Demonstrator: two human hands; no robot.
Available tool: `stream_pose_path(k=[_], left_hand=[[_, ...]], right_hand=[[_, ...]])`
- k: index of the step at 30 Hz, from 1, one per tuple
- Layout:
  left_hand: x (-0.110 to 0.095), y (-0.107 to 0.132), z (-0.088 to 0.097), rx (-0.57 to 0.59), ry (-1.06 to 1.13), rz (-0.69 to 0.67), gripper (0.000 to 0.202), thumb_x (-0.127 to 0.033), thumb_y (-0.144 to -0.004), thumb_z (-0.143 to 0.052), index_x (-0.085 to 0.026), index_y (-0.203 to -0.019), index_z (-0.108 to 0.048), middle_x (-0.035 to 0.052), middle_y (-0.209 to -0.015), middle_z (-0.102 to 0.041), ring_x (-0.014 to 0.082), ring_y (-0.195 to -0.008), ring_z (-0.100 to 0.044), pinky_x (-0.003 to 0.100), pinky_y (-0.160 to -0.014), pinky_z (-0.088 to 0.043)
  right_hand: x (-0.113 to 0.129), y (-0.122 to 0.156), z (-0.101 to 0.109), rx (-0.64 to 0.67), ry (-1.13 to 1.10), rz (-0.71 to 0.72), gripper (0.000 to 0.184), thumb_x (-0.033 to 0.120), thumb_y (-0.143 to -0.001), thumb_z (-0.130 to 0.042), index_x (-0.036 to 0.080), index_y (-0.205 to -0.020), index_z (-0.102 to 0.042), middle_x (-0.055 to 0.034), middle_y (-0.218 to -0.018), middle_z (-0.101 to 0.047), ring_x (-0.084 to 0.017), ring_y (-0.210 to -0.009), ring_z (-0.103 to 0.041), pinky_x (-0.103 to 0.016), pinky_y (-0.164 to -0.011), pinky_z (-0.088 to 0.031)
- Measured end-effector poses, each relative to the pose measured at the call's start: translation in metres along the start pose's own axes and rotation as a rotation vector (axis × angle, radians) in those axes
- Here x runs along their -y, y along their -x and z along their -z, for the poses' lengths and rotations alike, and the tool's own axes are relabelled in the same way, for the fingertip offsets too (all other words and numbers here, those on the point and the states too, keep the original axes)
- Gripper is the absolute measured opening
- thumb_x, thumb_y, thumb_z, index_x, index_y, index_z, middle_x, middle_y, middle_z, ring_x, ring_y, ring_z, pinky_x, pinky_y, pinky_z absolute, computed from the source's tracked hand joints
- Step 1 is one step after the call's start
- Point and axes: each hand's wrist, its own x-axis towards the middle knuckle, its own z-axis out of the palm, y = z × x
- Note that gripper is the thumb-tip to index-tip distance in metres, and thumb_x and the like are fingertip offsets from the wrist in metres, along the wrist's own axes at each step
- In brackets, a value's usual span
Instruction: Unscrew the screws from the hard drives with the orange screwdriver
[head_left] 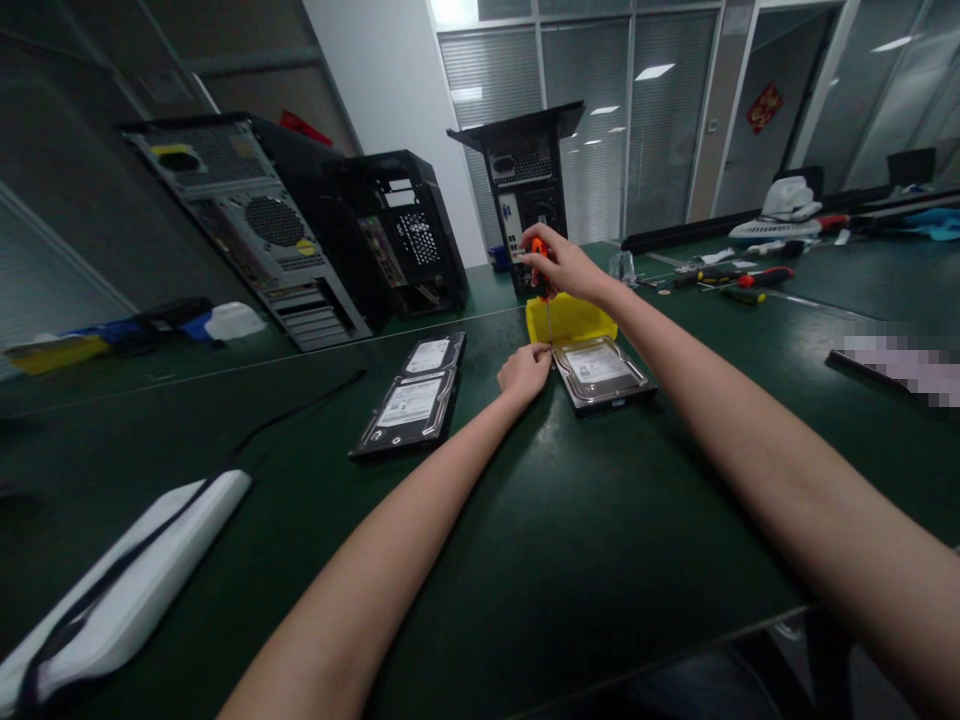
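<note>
My right hand (553, 262) is wrapped round the orange and black handle of a screwdriver (539, 248). The shaft points straight down, its tip at the far left corner of a hard drive (604, 368) lying label up. Beside that corner rests my left hand (525, 372), its fingers curled in close to the tip; whatever they may pinch is too small to tell. A yellow bin (574, 318) sits just behind the drive. To the left, two more hard drives lie end to end, the nearer one (409, 408) and the farther one (435, 353).
Computer cases stand behind: a large one (277, 220), a black one (409, 235) and one with a raised top panel (525, 165). Loose screwdrivers (765, 278) and tools lie right. A white power strip-like block (142, 580) with a black cable is front left.
</note>
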Motion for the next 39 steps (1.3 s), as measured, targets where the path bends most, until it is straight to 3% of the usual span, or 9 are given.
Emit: stream_pose_path(k=[5, 11, 21, 32, 39], left_hand=[[-0.001, 0.0, 0.0, -0.004, -0.001, -0.005, 0.037, -0.042, -0.09, -0.043, -0.034, -0.119, -0.063, -0.0013, -0.121, -0.066, 0.0234, -0.112, -0.06, 0.034, -0.091, -0.048], [-0.001, 0.0, 0.0, 0.001, -0.002, 0.002, 0.037, -0.043, -0.09, -0.043, -0.033, -0.12, -0.063, -0.0007, -0.12, -0.066, 0.0234, -0.111, -0.061, 0.034, -0.09, -0.048], [0.0, 0.0, 0.0, 0.003, -0.001, -0.005, 0.038, -0.044, -0.089, -0.043, -0.034, -0.119, -0.063, -0.0011, -0.12, -0.067, 0.0235, -0.11, -0.061, 0.033, -0.089, -0.048], [-0.001, 0.0, 0.0, 0.002, -0.001, -0.006, 0.038, -0.044, -0.09, -0.042, -0.034, -0.12, -0.063, -0.0012, -0.121, -0.066, 0.0241, -0.111, -0.061, 0.033, -0.088, -0.048], [-0.002, 0.001, 0.0, 0.005, -0.021, -0.001, 0.037, -0.044, -0.09, -0.042, -0.034, -0.12, -0.063, -0.0017, -0.12, -0.066, 0.0226, -0.112, -0.06, 0.032, -0.09, -0.048]], right_hand=[[-0.002, -0.002, 0.002, 0.012, 0.005, 0.002, 0.022, 0.041, -0.09, -0.049, 0.022, -0.101, -0.047, 0.0014, -0.068, -0.056, -0.01, -0.049, -0.051, -0.024, -0.049, -0.049], [0.001, -0.005, 0.0, 0.04, -0.087, -0.048, 0.038, 0.05, -0.097, -0.025, 0.021, -0.103, -0.048, 0.0007, -0.066, -0.054, -0.007, -0.045, -0.048, -0.023, -0.048, -0.048], [0.011, -0.003, 0.006, 0.028, -0.092, -0.074, 0.024, 0.041, -0.093, -0.043, 0.019, -0.095, -0.052, -0.0054, -0.082, -0.06, -0.009, -0.047, -0.052, -0.026, -0.044, -0.05], [0.019, 0.0, 0.008, 0.06, -0.131, -0.096, 0.021, 0.038, -0.091, -0.049, 0.018, -0.092, -0.05, -0.0044, -0.077, -0.062, -0.008, -0.047, -0.052, -0.022, -0.043, -0.048], [0.011, 0.0, 0.004, 0.016, -0.081, -0.061, 0.027, 0.046, -0.09, -0.05, 0.019, -0.095, -0.048, -0.0023, -0.074, -0.059, -0.008, -0.048, -0.05, -0.023, -0.043, -0.047]])
